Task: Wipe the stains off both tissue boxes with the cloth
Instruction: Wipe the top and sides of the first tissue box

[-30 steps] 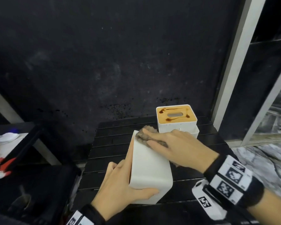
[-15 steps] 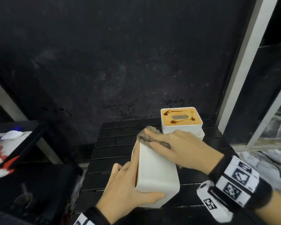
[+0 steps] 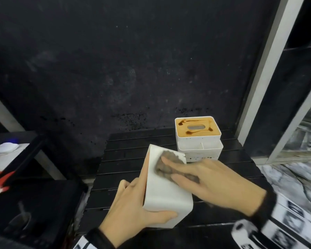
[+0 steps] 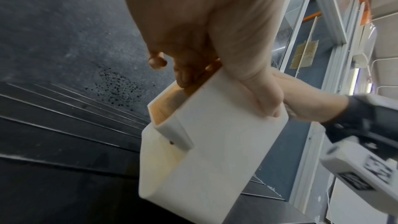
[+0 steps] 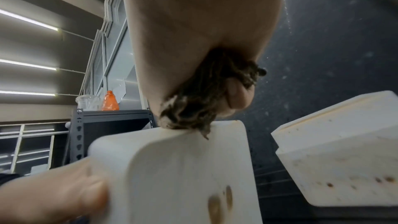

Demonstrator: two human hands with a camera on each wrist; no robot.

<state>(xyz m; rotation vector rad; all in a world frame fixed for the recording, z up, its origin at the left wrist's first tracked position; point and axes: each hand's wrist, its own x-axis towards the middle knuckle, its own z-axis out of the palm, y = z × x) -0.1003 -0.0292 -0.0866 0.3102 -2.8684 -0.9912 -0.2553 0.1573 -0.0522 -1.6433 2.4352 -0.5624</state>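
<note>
A lab or workshop room: metal shelving rack [image 5: 78, 135], strip ceiling lights [image 5: 28, 65], aluminium-framed glass partitions [image 4: 301, 23]

2 tissue boxes: the near box [image 3: 165, 198] and the far box [image 3: 197, 139], whose front tray [image 3: 201, 155] has 2 compartments. 2 brown smears [image 5: 215, 205] show on the near box in the right wrist view. 1 cloth [image 3: 167, 164]. 2 hands: the left hand [image 3: 133, 212] and the right hand [image 3: 214, 178]. 1 slatted table [image 3: 133, 159]. In the right wrist view, 1 rack [image 5: 112, 120], 1 orange bottle [image 5: 110, 101], 1 clear cup [image 5: 88, 102] and 3 light strips [image 5: 28, 65].
</note>
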